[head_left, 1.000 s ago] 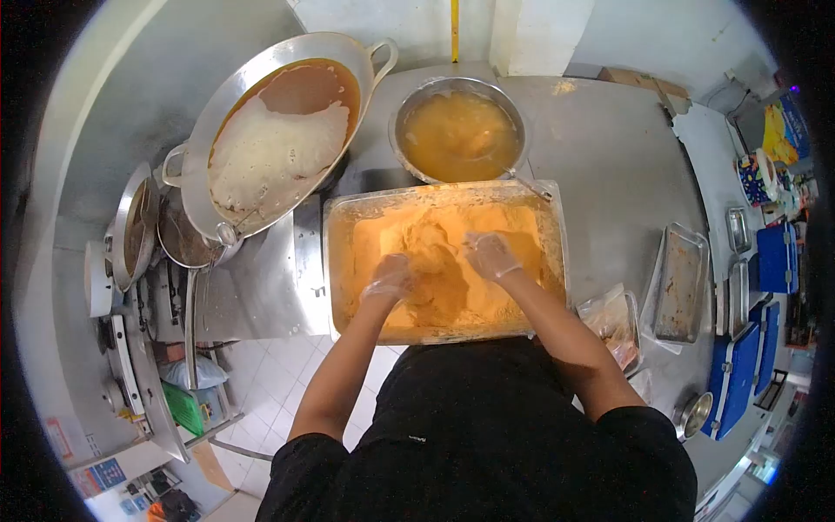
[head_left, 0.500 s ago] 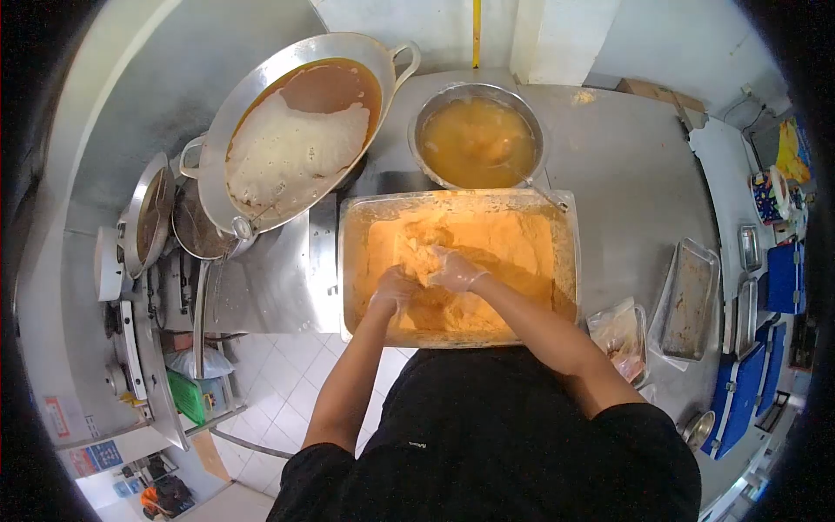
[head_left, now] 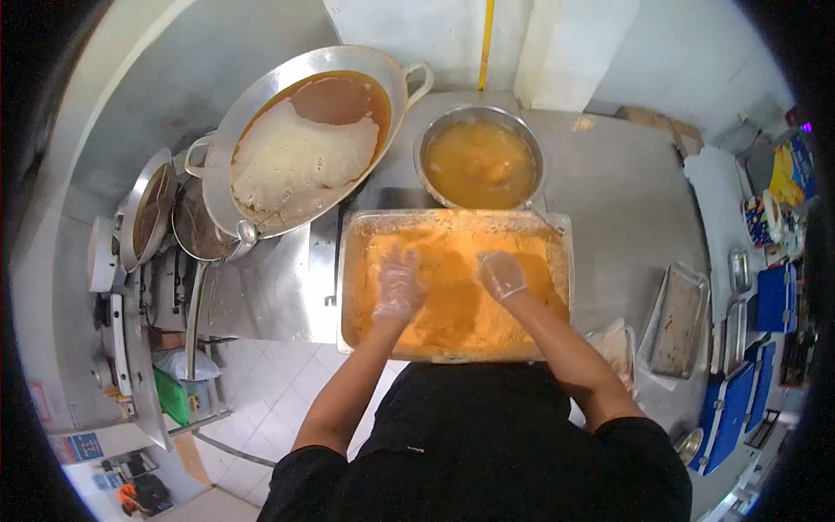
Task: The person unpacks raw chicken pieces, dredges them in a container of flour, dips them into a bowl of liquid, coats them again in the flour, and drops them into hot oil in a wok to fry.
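A wide rectangular pan (head_left: 569,287) holds a layer of orange, flour-like powder (head_left: 452,304). Both of my hands are over it in clear plastic gloves. My left hand (head_left: 400,285), in the left half of the pan, has its fingers apart and nothing visible in them. Toward the right half, my right hand (head_left: 503,274) has its fingers curled downward; whatever they hold, if anything, is hidden. Bare powder lies between the two hands.
Behind the pan stands a metal bowl (head_left: 424,165) of cloudy yellowish liquid with pieces in it. A large two-handled wok (head_left: 228,139) of foaming brown oil sits at back left. At right are a stained metal tray (head_left: 680,317) and blue boxes (head_left: 729,404).
My hands have moved apart, left and right. The pale, coated lump that was between them at the pan's back left no longer shows. The view has shifted slightly.
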`<action>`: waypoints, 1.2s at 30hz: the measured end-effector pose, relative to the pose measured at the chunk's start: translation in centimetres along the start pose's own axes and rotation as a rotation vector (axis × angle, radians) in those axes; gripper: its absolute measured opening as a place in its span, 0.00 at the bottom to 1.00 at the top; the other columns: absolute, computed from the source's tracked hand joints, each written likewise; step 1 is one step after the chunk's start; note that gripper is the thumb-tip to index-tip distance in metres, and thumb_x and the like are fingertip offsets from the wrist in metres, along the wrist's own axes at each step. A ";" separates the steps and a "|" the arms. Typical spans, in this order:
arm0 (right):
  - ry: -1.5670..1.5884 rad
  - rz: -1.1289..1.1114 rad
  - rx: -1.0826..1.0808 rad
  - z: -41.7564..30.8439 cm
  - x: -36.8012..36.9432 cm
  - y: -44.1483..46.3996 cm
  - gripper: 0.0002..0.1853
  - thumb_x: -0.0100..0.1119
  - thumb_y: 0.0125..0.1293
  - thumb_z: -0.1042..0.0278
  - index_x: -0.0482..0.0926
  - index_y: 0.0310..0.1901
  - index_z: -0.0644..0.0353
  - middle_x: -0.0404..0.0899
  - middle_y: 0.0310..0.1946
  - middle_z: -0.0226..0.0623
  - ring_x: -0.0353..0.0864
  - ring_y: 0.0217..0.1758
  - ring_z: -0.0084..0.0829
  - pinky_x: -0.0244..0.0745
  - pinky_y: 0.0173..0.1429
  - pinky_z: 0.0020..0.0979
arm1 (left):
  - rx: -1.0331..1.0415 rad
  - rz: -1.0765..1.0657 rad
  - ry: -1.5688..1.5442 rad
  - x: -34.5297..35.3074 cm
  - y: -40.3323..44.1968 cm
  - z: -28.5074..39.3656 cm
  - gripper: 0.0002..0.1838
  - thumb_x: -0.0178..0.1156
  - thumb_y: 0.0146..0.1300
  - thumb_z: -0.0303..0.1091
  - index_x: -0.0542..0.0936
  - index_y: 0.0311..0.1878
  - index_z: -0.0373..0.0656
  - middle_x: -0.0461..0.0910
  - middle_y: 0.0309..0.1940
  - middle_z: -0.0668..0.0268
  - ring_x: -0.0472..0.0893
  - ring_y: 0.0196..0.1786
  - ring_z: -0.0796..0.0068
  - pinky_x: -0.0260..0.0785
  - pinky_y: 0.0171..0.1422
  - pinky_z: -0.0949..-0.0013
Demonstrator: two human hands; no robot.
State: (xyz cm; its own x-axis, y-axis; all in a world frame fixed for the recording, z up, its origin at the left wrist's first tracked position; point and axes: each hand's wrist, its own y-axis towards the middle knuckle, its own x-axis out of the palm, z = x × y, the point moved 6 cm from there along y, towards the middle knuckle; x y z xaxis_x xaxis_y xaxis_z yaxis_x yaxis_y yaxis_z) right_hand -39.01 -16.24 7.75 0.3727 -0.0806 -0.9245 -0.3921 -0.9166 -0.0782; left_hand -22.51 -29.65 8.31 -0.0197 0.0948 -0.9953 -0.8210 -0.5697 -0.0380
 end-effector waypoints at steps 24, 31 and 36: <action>-0.497 -0.095 0.350 12.3 -6.7 14.1 0.10 0.58 0.67 0.66 0.89 0.41 0.53 0.88 0.43 0.44 0.88 0.50 0.38 0.83 0.50 0.44 | 0.222 -0.494 -0.272 8.8 -3.3 4.1 0.16 0.54 0.66 0.38 0.84 0.51 0.41 0.86 0.44 0.50 0.86 0.48 0.48 0.79 0.51 0.53; -0.185 0.207 0.270 12.6 -8.5 13.8 0.10 0.54 0.65 0.70 0.87 0.37 0.59 0.86 0.41 0.50 0.85 0.48 0.49 0.79 0.54 0.46 | 0.271 -0.674 -0.160 -1.3 -6.5 5.9 0.22 0.57 0.65 0.49 0.83 0.52 0.42 0.85 0.45 0.48 0.83 0.50 0.47 0.76 0.53 0.53; -0.135 0.277 0.185 13.1 -8.1 12.7 0.10 0.54 0.64 0.70 0.85 0.38 0.60 0.85 0.40 0.52 0.84 0.47 0.51 0.79 0.53 0.46 | 0.519 -0.716 -0.155 5.5 -6.2 6.1 0.22 0.57 0.66 0.49 0.83 0.54 0.42 0.83 0.52 0.50 0.82 0.56 0.49 0.73 0.59 0.52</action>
State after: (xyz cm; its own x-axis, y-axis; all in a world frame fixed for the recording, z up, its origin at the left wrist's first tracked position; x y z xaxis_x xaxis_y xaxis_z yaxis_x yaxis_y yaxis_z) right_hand -58.10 -22.12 9.38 0.1218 -0.2523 -0.9600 -0.6125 -0.7801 0.1274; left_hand -21.01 -20.67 3.63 0.5504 0.4164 -0.7237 -0.8199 0.1061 -0.5626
